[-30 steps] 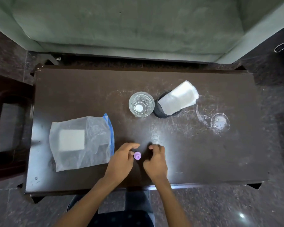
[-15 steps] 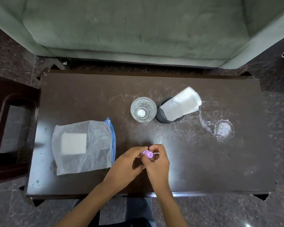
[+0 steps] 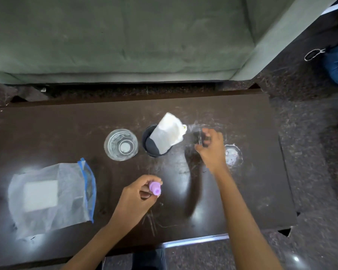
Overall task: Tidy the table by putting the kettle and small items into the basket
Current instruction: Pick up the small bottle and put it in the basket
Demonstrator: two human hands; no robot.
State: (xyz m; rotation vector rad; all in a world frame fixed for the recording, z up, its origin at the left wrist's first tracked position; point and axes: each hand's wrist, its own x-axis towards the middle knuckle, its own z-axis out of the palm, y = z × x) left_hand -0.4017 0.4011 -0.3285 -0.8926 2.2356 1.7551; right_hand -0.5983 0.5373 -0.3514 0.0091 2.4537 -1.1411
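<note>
Pinching a small lilac cap (image 3: 154, 188) — stepped shape — in the left hand (image 3: 136, 200), right hand (image 3: 211, 151) blurred, grip unclear.

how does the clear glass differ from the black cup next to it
The clear glass is see-through, down to its base; the black cup is opaque. Nothing sticks out of the glass; a white cloth leans out of the cup. Both stand upright on the table, side by side.

The left grip (image 3: 139, 193) pinched a purple cap (image 3: 154, 188); the right grip (image 3: 211, 147) hung farther forward, fingers curled, blurred.
</note>
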